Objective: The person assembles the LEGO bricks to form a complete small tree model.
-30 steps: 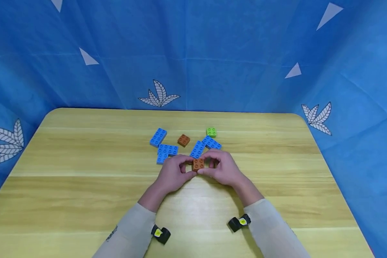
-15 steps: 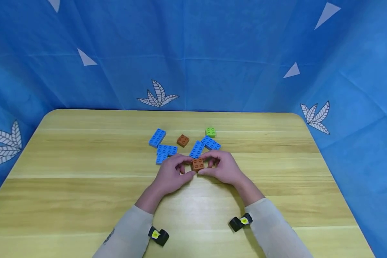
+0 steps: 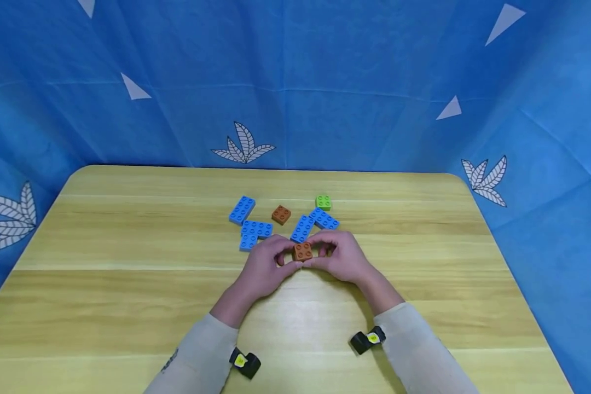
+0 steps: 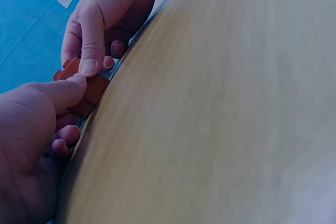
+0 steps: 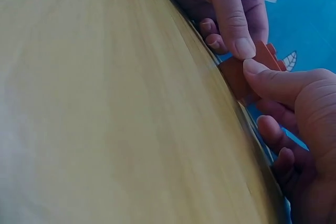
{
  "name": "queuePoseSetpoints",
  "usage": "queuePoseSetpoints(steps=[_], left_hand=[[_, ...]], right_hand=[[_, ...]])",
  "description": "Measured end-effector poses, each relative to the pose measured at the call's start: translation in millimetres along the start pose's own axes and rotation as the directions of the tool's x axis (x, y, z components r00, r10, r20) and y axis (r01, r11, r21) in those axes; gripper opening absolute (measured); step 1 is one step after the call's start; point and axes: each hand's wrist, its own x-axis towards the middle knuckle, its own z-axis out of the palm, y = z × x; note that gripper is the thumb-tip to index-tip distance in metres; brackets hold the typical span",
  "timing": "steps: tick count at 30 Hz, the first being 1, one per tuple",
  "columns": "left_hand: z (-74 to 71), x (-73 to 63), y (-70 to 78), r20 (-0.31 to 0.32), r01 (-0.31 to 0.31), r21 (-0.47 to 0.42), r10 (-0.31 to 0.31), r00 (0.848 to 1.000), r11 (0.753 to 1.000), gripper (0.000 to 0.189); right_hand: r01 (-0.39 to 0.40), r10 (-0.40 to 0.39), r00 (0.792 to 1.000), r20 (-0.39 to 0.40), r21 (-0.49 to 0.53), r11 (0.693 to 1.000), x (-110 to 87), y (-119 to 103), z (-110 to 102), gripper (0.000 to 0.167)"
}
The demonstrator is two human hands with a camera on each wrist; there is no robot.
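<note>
In the head view, I see blue blocks [image 3: 302, 228], a green block [image 3: 323, 202] and a loose brown block [image 3: 280, 214] on the table [image 3: 399, 219]; one blue lies just beyond the held brown piece [image 3: 302, 251]. The left hand [image 3: 266, 265] and right hand [image 3: 342, 256] pinch this piece between them; its studs face up, its top is nearly square. In the left wrist view, both thumbs [image 4: 91, 40] press its side. The right wrist view shows their tips close together, studs pointing away from the table.

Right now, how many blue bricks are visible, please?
5: leftmost brick; upper brick and lower brick near the left hand; middle brick beyond the held brick; rightmost brick by the green brick; others possibly hidden.
</note>
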Motion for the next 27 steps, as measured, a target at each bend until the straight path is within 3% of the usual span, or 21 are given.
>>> queuePoseSetpoints(steps=[8,16,21,27], left_hand=[[-1.5,1.9,-1.4,0.005,-0.038,0.013,0.038,0.999,0.999,0.026],[0.1,1.2,-1.5,-0.016,-0.036,0.011,0.036,0.999,0.999,0.027],[0.6,0.2,-2.8,-0.013,-0.029,0.008,0.029,1.000,1.000,0.030],[0.1,-0.2,-4.6,-0.016,-0.034,0.011,0.034,0.999,0.999,0.030]], right_hand=[[0.012,-0.012,1.000,0.022,-0.017,1.000,-0.2,-12,-2,0.032],[0.000,0.004,0.998,0.061,-0.067,0.998,0.7,-2,-7,0.038],[-0.022,0.022,0.997,0.070,-0.004,1.000,-0.6,-7,-18,0.039],[0.000,-0.001,1.000,0.002,0.080,0.997,8.6,-16,-23,0.031]])
